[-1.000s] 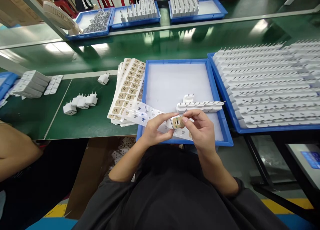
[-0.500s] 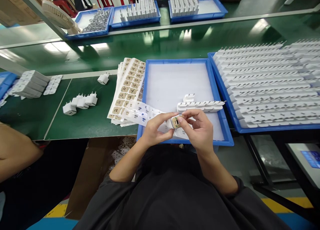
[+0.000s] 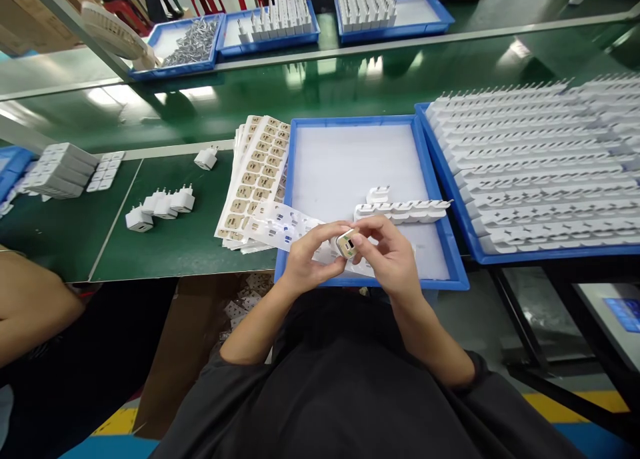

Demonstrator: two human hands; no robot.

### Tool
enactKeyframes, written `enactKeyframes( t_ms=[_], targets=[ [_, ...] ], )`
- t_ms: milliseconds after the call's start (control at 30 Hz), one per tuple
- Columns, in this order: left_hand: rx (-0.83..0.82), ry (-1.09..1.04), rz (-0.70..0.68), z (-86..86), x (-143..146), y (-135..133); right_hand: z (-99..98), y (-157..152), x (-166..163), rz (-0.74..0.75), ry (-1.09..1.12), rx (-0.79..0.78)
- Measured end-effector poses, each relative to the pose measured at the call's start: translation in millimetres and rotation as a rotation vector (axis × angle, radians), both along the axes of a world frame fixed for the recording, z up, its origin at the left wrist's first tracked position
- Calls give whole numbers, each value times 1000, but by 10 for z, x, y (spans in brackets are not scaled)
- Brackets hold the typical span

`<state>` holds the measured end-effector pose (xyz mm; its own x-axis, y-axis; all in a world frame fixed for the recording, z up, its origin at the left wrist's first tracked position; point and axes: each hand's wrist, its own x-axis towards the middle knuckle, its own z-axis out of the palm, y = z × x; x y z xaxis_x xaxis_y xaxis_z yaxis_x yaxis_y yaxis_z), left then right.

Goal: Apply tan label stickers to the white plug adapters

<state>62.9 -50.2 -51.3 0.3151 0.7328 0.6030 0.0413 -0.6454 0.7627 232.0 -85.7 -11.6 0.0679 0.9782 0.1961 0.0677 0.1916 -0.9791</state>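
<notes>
My left hand [image 3: 315, 256] grips a white USB plug charger [image 3: 346, 243] between thumb and fingers. Its port face is turned up and bears a tan label. At the right edge of that face, the thumb and index finger of my right hand [image 3: 387, 256] pinch the charger; the other fingers are curled. Below both hands lies a clear sheet with cut-outs [image 3: 280, 224], partly hidden by them, across the edge of the blue tray [image 3: 294, 172]. A row of white chargers [image 3: 400, 211] stands in that tray just beyond my right hand.
Sheets of tan labels [image 3: 255, 172] are stacked left of the tray. Several loose chargers [image 3: 160, 204] sit on the green bench [image 3: 165, 252]. A full charger tray [image 3: 545, 179] is on the right. A co-worker's arm [image 3: 37, 306] rests at the left. Trays of parts [image 3: 273, 42] line the back shelf.
The charger has turned slightly and moved a little left, showing its labelled face more fully. My right hand has shifted left, its thumb moving from the face toward the right edge.
</notes>
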Motion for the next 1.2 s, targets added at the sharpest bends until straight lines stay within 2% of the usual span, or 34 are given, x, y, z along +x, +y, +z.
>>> enactKeyframes(
  t_ms=[67, 267, 433, 600, 833, 933, 1067, 1200],
  targets=[
    [-25, -45, -19, -32, -3, 8, -37, 1, -18, 105, 121, -48],
    [35, -58, -48, -63, 2, 29, -98, 5, -139, 24, 230, -37],
    [181, -62, 5, -25, 27, 51, -106, 32, -162, 87, 385, -49],
    [318, -3, 41, 14, 37, 67, -87, 30, -154, 63, 388, -33],
    [392, 69, 99, 0, 24, 68, -109, 8, -185, 21, 331, -2],
    [347, 40, 87, -12, 21, 56, -132, 6, -148, 65, 343, -9],
    [161, -93, 31, -37, 24, 42, -151, -1, -65, 194, 358, -23],
    [53, -192, -46, -49, 31, 45, -112, -11, 8, 230, 217, 2]
  ],
)
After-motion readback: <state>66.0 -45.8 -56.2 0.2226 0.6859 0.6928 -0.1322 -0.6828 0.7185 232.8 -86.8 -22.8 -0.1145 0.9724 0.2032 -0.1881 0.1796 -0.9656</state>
